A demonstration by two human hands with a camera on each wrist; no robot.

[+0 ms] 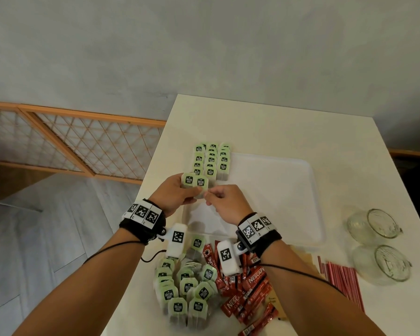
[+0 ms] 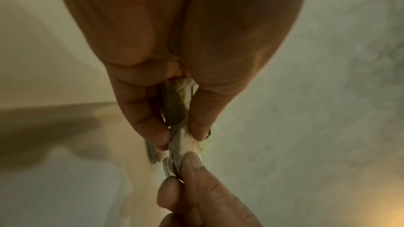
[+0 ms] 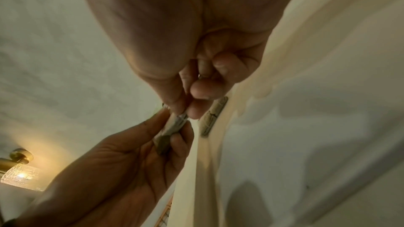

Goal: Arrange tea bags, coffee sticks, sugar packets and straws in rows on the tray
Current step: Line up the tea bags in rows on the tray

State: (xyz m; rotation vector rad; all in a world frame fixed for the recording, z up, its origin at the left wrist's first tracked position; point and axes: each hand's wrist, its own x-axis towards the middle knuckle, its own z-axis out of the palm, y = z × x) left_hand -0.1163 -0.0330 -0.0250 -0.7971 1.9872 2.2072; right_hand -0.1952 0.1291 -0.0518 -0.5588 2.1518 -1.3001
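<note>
Loose green-labelled paper tea bags [image 1: 187,287], heaped on the near edge of the white tabletop [image 1: 264,122], not yet sorted. Red foil coffee sticks [image 1: 250,292] in a pile just beside them, untouched. Red-and-white striped straws [image 1: 342,277] lying together further right, near two clear glass bowls [image 1: 374,226] tipped on their sides. Brown paper packets, probably sugar, partly hidden under the coffee sticks; count cannot be told.

White rectangular plastic tray [image 1: 289,190], mid-tabletop: three short columns of laid tea bags [image 1: 211,158] at its far left corner; remainder bare.

Left hand [image 1: 172,195]: grip curled round a small fan of held tea bags [image 1: 194,181], raised above the tray's left side. Right hand [image 1: 224,202]: thumb and forefinger pinching the edge of one bag in that fan, as if drawing it out.

Status, by estimate: tea-bag rows begun, most bags outstanding; coffee, sugar and straws all still to place.
</note>
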